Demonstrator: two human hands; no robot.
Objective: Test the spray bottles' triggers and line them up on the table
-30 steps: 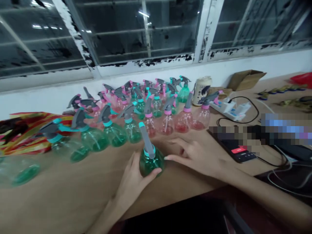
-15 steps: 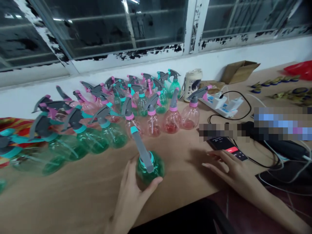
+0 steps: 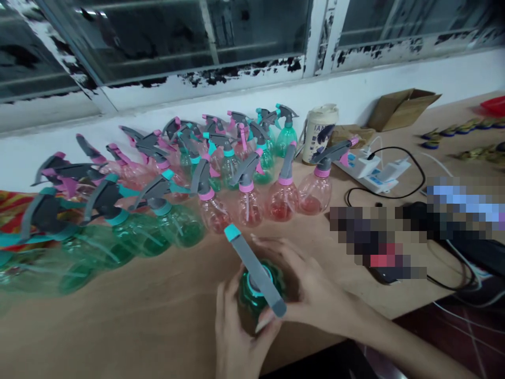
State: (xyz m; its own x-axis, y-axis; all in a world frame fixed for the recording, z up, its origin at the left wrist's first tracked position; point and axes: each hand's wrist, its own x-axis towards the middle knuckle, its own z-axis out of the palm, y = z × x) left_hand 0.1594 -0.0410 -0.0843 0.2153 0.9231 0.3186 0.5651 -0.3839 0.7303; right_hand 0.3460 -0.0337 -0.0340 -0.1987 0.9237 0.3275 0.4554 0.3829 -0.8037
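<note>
A green spray bottle (image 3: 256,295) with a grey trigger head and teal nozzle tip stands near the front edge of the wooden table (image 3: 118,326). My left hand (image 3: 236,337) wraps its body from the near side, fingers closed round it. From the right, my right hand (image 3: 303,289) has its fingers curled over the top of that same bottle beside the trigger head. Behind it stand several more spray bottles, green ones (image 3: 173,226) at the left and pink ones (image 3: 284,197) in the middle.
A cream mug (image 3: 317,134), a white power strip (image 3: 374,168) with black cables, and a cardboard box (image 3: 402,108) sit at the right. A blurred-out dark device lies near my right forearm. A red patterned bag (image 3: 11,210) lies at the far left, under the window wall.
My right hand left the device at the right and came back onto the green bottle. My left hand kept hold of the bottle, which now sits closer to the table's front edge.
</note>
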